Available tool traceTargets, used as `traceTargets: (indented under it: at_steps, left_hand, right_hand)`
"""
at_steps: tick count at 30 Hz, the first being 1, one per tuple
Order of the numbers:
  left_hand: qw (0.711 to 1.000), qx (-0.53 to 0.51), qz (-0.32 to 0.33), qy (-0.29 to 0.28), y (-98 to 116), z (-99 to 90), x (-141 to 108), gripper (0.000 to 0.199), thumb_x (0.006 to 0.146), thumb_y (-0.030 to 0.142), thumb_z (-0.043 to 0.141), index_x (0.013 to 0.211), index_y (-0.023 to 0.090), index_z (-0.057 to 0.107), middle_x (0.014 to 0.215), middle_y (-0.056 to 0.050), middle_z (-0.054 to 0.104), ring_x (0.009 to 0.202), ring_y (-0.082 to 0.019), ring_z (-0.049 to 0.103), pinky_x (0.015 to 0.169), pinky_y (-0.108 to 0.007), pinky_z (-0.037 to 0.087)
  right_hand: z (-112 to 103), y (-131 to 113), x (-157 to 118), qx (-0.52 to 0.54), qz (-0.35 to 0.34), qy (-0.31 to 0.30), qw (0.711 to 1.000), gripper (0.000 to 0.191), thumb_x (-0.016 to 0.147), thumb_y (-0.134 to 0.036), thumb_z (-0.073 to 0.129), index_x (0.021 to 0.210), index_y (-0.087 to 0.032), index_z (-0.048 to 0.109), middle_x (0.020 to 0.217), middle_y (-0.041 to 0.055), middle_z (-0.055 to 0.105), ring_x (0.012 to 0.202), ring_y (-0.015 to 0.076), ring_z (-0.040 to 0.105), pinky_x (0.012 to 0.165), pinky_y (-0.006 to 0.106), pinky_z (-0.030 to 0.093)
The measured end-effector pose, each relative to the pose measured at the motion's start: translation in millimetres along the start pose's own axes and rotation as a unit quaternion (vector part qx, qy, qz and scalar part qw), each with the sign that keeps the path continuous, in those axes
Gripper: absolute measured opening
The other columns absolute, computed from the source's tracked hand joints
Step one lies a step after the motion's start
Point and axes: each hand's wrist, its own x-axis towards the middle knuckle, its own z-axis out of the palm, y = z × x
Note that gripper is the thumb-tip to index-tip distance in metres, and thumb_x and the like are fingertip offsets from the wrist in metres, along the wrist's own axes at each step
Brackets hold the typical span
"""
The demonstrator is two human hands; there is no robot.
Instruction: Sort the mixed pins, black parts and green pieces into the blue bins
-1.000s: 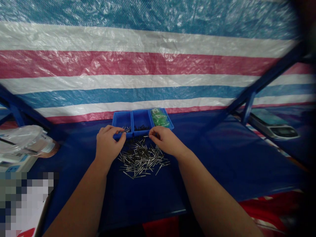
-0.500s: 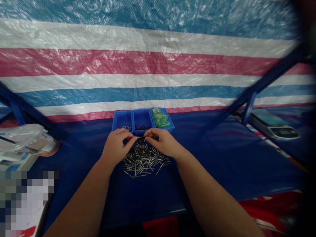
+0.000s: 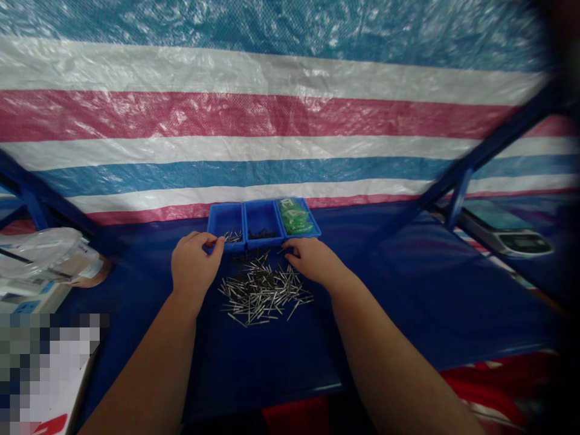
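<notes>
My left hand (image 3: 196, 261) is at the front left corner of the left blue bin (image 3: 225, 213), thumb and fingertips pinched together; what they hold, if anything, is too small to make out. Several thin metal pins (image 3: 232, 236) lie in that bin. To the right, my right hand (image 3: 316, 258) hovers just over the edge of the pile, thumb and forefinger slightly apart with nothing visible between them. Between and below both hands spreads a loose pile of thin metal pins (image 3: 265, 293), silver with some darker ones.
Small dark pieces (image 3: 261, 234) lie in the middle blue bin (image 3: 260, 212); green plastic packets (image 3: 296, 219) fill the right one. A digital scale (image 3: 502, 229) stands far right, a clear lidded cup (image 3: 54, 254) at left. Blue frame bars (image 3: 457, 196) slant down on both sides before a striped tarp (image 3: 281, 115).
My hands have parted from the pin they held between them. The left moved left to the left bin; the right shifted right and its fingertips loosened.
</notes>
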Motion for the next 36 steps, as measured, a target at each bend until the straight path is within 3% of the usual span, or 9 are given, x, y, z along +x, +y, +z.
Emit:
traceTargets:
  at_steps: [7, 13, 17, 21, 36]
  left_hand:
    - [1.0, 0.002, -0.006, -0.018, -6, 4.6, 0, 0.015, 0.084, 0.036, 0.066, 0.079, 0.022, 0.071, 0.077, -0.004, 0.068, 0.077, -0.024, 0.061, 0.073, -0.036, 0.042]
    - [0.995, -0.066, 0.079, -0.006, 10, 0.3, -1, 0.01, 0.085, 0.028, 0.065, 0.085, 0.022, 0.074, 0.077, -0.003, 0.065, 0.078, -0.021, 0.059, 0.082, -0.038, 0.044]
    - [0.966, -0.173, 0.173, -0.086, 28, 0.3, -7, 0.014, 0.088, 0.029, 0.066, 0.096, 0.023, 0.075, 0.083, -0.003, 0.067, 0.082, -0.02, 0.059, 0.082, -0.037, 0.046]
    - [0.937, -0.2, 0.225, -0.179, 35, 5.2, -11, 0.014, 0.091, 0.03, 0.064, 0.094, 0.023, 0.075, 0.08, -0.004, 0.067, 0.08, -0.02, 0.06, 0.081, -0.039, 0.046]
    - [0.94, -0.202, 0.203, -0.186, 35, 4.6, -11, 0.01, 0.09, 0.019, 0.059, 0.083, 0.02, 0.067, 0.079, -0.002, 0.064, 0.078, -0.018, 0.059, 0.078, -0.035, 0.045]
  right_hand:
    - [5, 0, 1, -0.012, 0.017, -0.012, 1.0, 0.011, 0.083, -0.019, 0.066, 0.091, -0.022, 0.073, 0.084, 0.0061, 0.071, 0.071, 0.018, 0.062, 0.061, 0.028, 0.038]
    - [0, -10, -2, 0.019, -0.046, -0.004, 0.999, 0.01, 0.085, -0.016, 0.061, 0.088, -0.02, 0.07, 0.075, 0.0037, 0.067, 0.065, 0.0156, 0.056, 0.06, 0.028, 0.034]
    - [-5, -24, -5, 0.12, -0.152, -0.001, 0.981, 0.01, 0.089, -0.018, 0.057, 0.093, -0.02, 0.066, 0.07, -0.001, 0.062, 0.061, 0.0121, 0.051, 0.061, 0.027, 0.033]
    - [-1, -32, -6, 0.153, -0.182, -0.007, 0.971, 0.011, 0.09, -0.017, 0.056, 0.093, -0.019, 0.066, 0.068, -0.0023, 0.059, 0.06, 0.011, 0.048, 0.06, 0.027, 0.031]
    - [0, -38, -6, 0.19, -0.16, 0.002, 0.969, 0.011, 0.088, -0.017, 0.057, 0.092, -0.019, 0.067, 0.068, -0.0024, 0.059, 0.06, 0.0107, 0.049, 0.06, 0.027, 0.032]
